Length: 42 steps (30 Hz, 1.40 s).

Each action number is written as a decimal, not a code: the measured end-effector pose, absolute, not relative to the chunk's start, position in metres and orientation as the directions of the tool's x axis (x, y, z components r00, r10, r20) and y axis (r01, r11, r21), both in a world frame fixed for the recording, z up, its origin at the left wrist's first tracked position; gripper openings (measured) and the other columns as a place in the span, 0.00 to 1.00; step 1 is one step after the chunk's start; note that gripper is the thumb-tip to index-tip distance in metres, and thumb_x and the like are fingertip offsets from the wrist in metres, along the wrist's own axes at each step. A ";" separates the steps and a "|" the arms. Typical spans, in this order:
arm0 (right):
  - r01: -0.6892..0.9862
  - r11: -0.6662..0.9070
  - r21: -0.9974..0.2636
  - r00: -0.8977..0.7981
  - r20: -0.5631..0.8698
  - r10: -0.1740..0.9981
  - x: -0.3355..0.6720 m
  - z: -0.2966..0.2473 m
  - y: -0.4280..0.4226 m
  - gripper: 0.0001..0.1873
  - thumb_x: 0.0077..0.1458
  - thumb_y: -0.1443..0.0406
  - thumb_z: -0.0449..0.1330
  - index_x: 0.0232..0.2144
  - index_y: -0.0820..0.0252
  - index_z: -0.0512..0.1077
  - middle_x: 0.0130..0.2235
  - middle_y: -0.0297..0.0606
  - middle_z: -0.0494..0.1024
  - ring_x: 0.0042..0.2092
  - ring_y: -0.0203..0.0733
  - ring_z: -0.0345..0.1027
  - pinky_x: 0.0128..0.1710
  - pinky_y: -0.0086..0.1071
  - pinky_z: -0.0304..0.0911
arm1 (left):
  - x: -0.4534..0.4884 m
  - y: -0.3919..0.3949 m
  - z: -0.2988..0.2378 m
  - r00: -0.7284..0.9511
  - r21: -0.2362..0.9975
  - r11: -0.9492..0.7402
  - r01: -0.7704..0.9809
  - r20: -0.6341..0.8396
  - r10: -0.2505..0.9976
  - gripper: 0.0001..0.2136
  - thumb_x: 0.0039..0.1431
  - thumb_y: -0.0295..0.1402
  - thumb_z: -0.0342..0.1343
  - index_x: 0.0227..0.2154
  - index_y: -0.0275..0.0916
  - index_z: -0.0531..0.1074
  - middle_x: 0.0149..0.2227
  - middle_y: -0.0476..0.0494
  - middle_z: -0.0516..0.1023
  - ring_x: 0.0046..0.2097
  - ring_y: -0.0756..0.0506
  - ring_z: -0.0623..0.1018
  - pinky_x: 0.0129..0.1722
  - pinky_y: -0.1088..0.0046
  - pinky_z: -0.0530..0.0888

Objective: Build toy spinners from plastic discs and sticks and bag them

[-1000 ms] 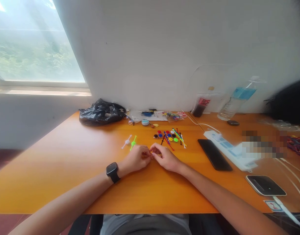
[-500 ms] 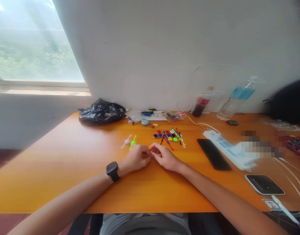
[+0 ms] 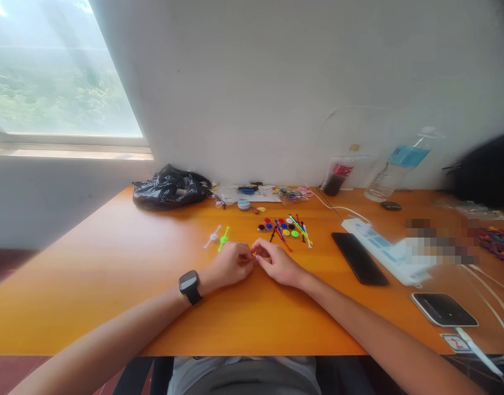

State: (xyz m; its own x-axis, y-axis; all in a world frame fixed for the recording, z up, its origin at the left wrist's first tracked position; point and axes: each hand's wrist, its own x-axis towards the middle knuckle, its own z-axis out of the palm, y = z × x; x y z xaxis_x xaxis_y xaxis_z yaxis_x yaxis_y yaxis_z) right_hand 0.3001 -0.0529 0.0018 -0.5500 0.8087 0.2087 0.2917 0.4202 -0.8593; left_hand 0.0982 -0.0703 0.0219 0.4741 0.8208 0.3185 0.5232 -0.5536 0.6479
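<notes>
My left hand (image 3: 231, 265), with a black watch on its wrist, and my right hand (image 3: 276, 264) meet on the orange table (image 3: 112, 274), fingertips pinched together on a small yellow and orange piece (image 3: 260, 258) between them. Just behind my hands lies a heap of coloured round discs and thin sticks (image 3: 285, 228). To the left of it lie a white stick-and-disc piece (image 3: 213, 237) and a green stick-and-disc piece (image 3: 223, 239).
A black plastic bag (image 3: 169, 187) sits at the back left. Small clutter lines the wall. Two bottles (image 3: 394, 167) stand at the back right. A dark phone (image 3: 359, 258), a white power strip (image 3: 384, 249) and a second phone (image 3: 443, 310) with cables lie to the right.
Both hands stay pinched on the small piece, with only slight finger movement. The view has shifted very slightly.
</notes>
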 end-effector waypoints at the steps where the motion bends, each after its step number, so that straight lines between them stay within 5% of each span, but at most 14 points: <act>1: 0.298 0.421 -0.857 -0.551 0.206 0.809 0.300 0.001 -0.053 0.05 0.64 0.68 0.56 0.42 0.57 0.71 0.39 0.35 0.78 0.40 0.40 0.72 0.37 0.29 0.66 | 0.098 -0.070 0.022 0.476 0.644 -0.556 0.525 0.319 0.820 0.07 0.54 0.22 0.58 0.23 0.36 0.75 0.27 0.47 0.78 0.27 0.50 0.73 0.29 0.75 0.66; 7: 0.347 0.434 -0.831 -0.552 0.193 0.811 0.301 0.001 -0.054 0.06 0.66 0.67 0.55 0.43 0.56 0.71 0.37 0.35 0.78 0.39 0.41 0.73 0.38 0.31 0.66 | 0.099 -0.072 0.017 0.468 0.632 -0.575 0.519 0.353 0.810 0.07 0.55 0.22 0.56 0.24 0.37 0.73 0.28 0.47 0.78 0.29 0.50 0.73 0.30 0.75 0.67; 13: 0.471 0.536 -0.701 -0.371 0.394 0.841 0.316 0.018 -0.053 0.11 0.70 0.57 0.54 0.41 0.56 0.73 0.40 0.40 0.78 0.41 0.45 0.72 0.38 0.34 0.66 | 0.098 -0.074 0.010 0.432 0.642 -0.578 0.504 0.392 0.812 0.04 0.58 0.26 0.58 0.28 0.39 0.71 0.32 0.45 0.78 0.33 0.48 0.75 0.34 0.73 0.71; 17: 0.418 0.392 -0.819 -0.237 0.318 0.918 0.329 0.026 -0.043 0.20 0.70 0.48 0.52 0.39 0.56 0.72 0.38 0.39 0.79 0.29 0.39 0.68 0.29 0.32 0.63 | 0.096 -0.076 0.016 0.419 0.645 -0.579 0.498 0.406 0.812 0.03 0.61 0.31 0.60 0.34 0.39 0.72 0.34 0.45 0.78 0.35 0.46 0.76 0.35 0.70 0.72; 22: 0.348 0.225 -0.910 -0.160 0.179 0.971 0.332 0.025 -0.039 0.26 0.66 0.43 0.53 0.37 0.58 0.73 0.40 0.42 0.81 0.23 0.36 0.64 0.25 0.32 0.61 | 0.091 -0.080 0.028 0.319 0.602 -0.589 0.540 0.501 0.805 0.07 0.69 0.36 0.54 0.45 0.41 0.73 0.43 0.43 0.79 0.46 0.42 0.77 0.51 0.61 0.73; 28: 0.472 0.218 -0.854 -0.154 0.163 0.974 0.322 0.027 -0.060 0.26 0.67 0.42 0.52 0.37 0.57 0.74 0.31 0.37 0.79 0.24 0.38 0.65 0.24 0.32 0.57 | 0.086 -0.082 0.031 0.255 0.560 -0.559 0.611 0.529 0.809 0.10 0.75 0.37 0.47 0.48 0.43 0.71 0.46 0.44 0.80 0.49 0.41 0.76 0.60 0.55 0.67; 32: 0.476 0.216 -0.852 -0.060 0.214 0.975 0.322 0.030 -0.066 0.29 0.67 0.41 0.51 0.33 0.57 0.75 0.20 0.31 0.65 0.21 0.37 0.54 0.22 0.32 0.46 | 0.086 -0.085 0.034 0.234 0.568 -0.558 0.605 0.543 0.806 0.11 0.75 0.37 0.46 0.50 0.43 0.71 0.47 0.43 0.79 0.51 0.40 0.74 0.58 0.56 0.68; 36: 0.459 0.247 -0.853 0.017 0.287 0.958 0.329 0.030 -0.055 0.29 0.67 0.42 0.50 0.30 0.56 0.73 0.18 0.29 0.57 0.20 0.37 0.49 0.23 0.32 0.42 | 0.086 -0.087 0.037 0.257 0.569 -0.568 0.595 0.535 0.805 0.11 0.75 0.38 0.46 0.50 0.43 0.71 0.48 0.42 0.79 0.52 0.39 0.74 0.57 0.55 0.69; 42: 0.665 0.300 -0.684 -0.066 0.346 0.936 0.340 0.027 -0.040 0.18 0.66 0.50 0.54 0.36 0.55 0.76 0.20 0.30 0.65 0.22 0.40 0.58 0.25 0.32 0.49 | 0.086 -0.088 0.036 0.344 0.551 -0.601 0.579 0.503 0.793 0.10 0.74 0.39 0.48 0.51 0.43 0.70 0.49 0.42 0.78 0.54 0.39 0.75 0.63 0.52 0.65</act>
State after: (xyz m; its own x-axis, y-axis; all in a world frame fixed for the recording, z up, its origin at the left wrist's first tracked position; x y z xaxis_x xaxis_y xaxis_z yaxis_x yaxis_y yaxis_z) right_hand 0.3398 -0.0401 0.0271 -0.0663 0.9360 0.3457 0.6649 0.2998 -0.6842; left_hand 0.0856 -0.0880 0.0360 0.3442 0.7926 0.5033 0.5787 -0.6012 0.5511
